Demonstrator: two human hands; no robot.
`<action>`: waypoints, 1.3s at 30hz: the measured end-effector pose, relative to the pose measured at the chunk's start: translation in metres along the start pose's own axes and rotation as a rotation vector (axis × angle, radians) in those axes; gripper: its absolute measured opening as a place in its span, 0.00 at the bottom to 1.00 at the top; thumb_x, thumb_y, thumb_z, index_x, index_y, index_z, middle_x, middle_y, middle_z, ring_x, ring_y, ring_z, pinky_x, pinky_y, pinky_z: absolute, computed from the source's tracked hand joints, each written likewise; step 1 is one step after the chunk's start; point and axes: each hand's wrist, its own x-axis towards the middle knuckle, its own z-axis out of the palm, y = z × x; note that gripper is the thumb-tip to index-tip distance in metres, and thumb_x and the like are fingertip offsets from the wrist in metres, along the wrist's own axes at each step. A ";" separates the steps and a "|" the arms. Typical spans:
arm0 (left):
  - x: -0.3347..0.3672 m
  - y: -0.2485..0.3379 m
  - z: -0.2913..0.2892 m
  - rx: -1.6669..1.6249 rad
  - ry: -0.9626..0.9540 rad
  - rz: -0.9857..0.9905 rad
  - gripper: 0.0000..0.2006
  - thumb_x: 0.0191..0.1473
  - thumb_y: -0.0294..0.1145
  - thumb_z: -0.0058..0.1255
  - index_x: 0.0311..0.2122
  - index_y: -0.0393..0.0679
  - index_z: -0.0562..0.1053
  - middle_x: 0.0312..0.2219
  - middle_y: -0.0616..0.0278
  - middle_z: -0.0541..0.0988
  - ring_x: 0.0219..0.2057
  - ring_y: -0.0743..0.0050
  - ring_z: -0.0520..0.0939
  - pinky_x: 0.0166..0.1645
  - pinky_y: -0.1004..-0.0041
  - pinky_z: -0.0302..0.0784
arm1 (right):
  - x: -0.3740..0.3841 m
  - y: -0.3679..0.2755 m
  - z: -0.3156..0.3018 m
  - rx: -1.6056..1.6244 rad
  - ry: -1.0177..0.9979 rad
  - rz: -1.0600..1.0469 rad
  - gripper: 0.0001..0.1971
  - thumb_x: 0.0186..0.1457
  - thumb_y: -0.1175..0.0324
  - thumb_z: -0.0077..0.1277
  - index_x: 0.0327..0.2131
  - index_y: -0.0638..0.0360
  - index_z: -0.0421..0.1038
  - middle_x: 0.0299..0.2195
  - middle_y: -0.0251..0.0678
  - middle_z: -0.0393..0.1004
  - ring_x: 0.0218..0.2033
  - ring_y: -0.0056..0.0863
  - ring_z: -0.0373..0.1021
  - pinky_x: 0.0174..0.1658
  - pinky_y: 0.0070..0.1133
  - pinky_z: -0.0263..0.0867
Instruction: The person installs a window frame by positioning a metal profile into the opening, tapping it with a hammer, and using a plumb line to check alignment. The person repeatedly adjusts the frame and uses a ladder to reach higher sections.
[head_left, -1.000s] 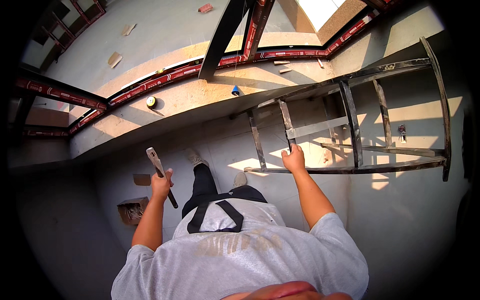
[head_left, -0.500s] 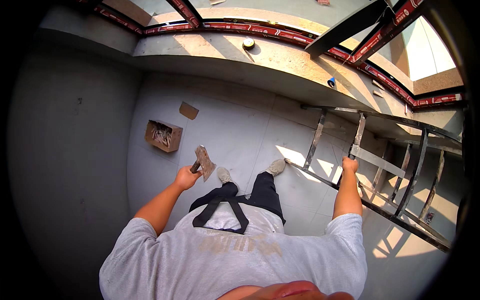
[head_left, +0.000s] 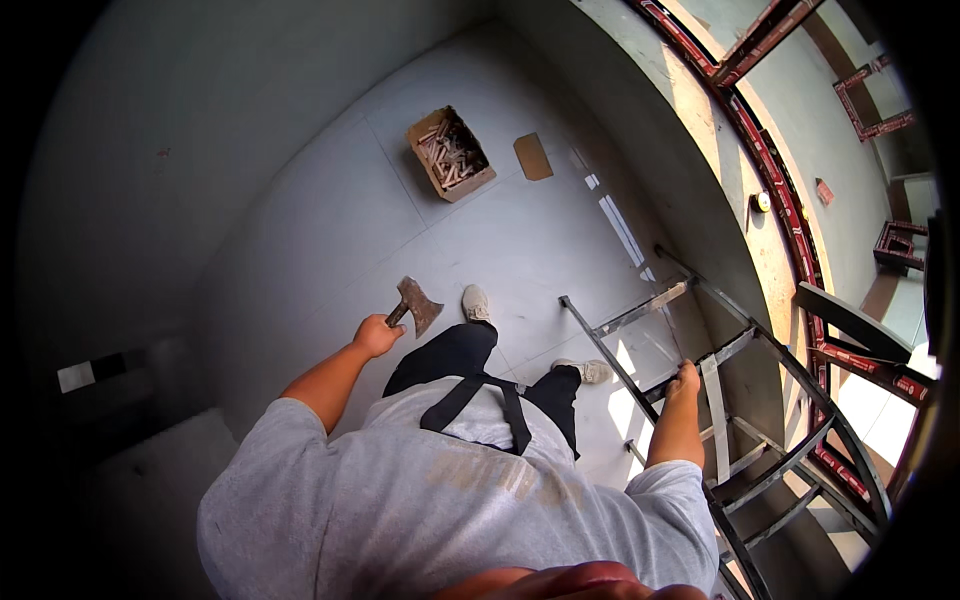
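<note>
The left fingers (head_left: 378,335) are holding the hatchet (head_left: 422,308) over the floor (head_left: 300,275), the right fingers (head_left: 686,378) are gripping the ladder (head_left: 778,465) by the floor's right edge — both already in hand, neither being released yet.

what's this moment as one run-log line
left grip: holding hatchet | right grip: on ladder | floor: open carton, cardboard piece

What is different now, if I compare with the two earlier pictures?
The view has swung to the person's left: the windowsill, earlier across the top, now runs down the right side, and the cardboard box appears ahead. Since the first picture, the hatchet has turned to show its broad side. The left hand still holds it; the right hand stays on the ladder.
</note>
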 end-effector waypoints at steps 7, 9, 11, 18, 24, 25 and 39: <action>0.021 -0.119 -0.187 -0.130 0.025 -0.200 0.22 0.52 0.49 0.62 0.26 0.36 0.77 0.22 0.47 0.80 0.27 0.48 0.82 0.36 0.55 0.76 | -0.103 -0.023 0.217 -0.139 -0.099 -0.030 0.06 0.48 0.69 0.53 0.28 0.60 0.70 0.32 0.37 0.70 0.34 0.33 0.64 0.41 0.28 0.63; 0.003 -0.138 -0.228 -0.180 0.051 -0.283 0.21 0.52 0.49 0.62 0.26 0.36 0.77 0.21 0.48 0.80 0.26 0.49 0.82 0.36 0.56 0.76 | -0.121 -0.035 0.270 -0.264 -0.119 -0.139 0.06 0.49 0.71 0.53 0.31 0.64 0.72 0.37 0.40 0.73 0.40 0.34 0.68 0.48 0.28 0.67; -0.013 -0.139 -0.292 -0.165 0.133 -0.351 0.22 0.53 0.49 0.62 0.25 0.37 0.76 0.21 0.49 0.80 0.24 0.51 0.81 0.34 0.56 0.76 | -0.202 -0.036 0.313 -0.157 -0.271 -0.155 0.11 0.55 0.72 0.45 0.41 0.60 0.73 0.34 0.41 0.74 0.34 0.36 0.69 0.43 0.26 0.66; 0.040 -0.188 -0.346 -0.346 0.156 -0.393 0.22 0.53 0.49 0.63 0.23 0.37 0.75 0.17 0.53 0.77 0.21 0.58 0.79 0.32 0.58 0.73 | -0.284 -0.084 0.457 -0.027 -0.134 0.027 0.13 0.54 0.75 0.45 0.43 0.61 0.74 0.42 0.44 0.77 0.41 0.36 0.71 0.49 0.30 0.66; 0.197 -0.181 -0.395 -0.328 0.030 -0.272 0.24 0.51 0.51 0.62 0.27 0.34 0.77 0.20 0.49 0.79 0.25 0.56 0.81 0.35 0.58 0.75 | -0.324 -0.109 0.545 -0.312 -0.103 -0.217 0.09 0.52 0.72 0.52 0.38 0.63 0.74 0.35 0.41 0.73 0.36 0.31 0.68 0.38 0.27 0.67; 0.221 -0.184 -0.402 -0.280 -0.015 -0.277 0.24 0.51 0.51 0.63 0.29 0.34 0.79 0.22 0.46 0.81 0.28 0.52 0.83 0.37 0.57 0.76 | -0.331 -0.114 0.554 -0.367 -0.097 -0.243 0.09 0.52 0.72 0.53 0.38 0.63 0.74 0.35 0.41 0.73 0.35 0.30 0.67 0.37 0.27 0.67; 0.533 -0.074 -0.565 -0.333 0.016 -0.010 0.21 0.52 0.45 0.65 0.22 0.35 0.74 0.16 0.53 0.75 0.20 0.62 0.76 0.31 0.59 0.73 | -0.478 -0.143 0.812 0.160 -0.010 -0.059 0.21 0.53 0.64 0.58 0.46 0.70 0.74 0.47 0.47 0.76 0.46 0.38 0.72 0.51 0.32 0.67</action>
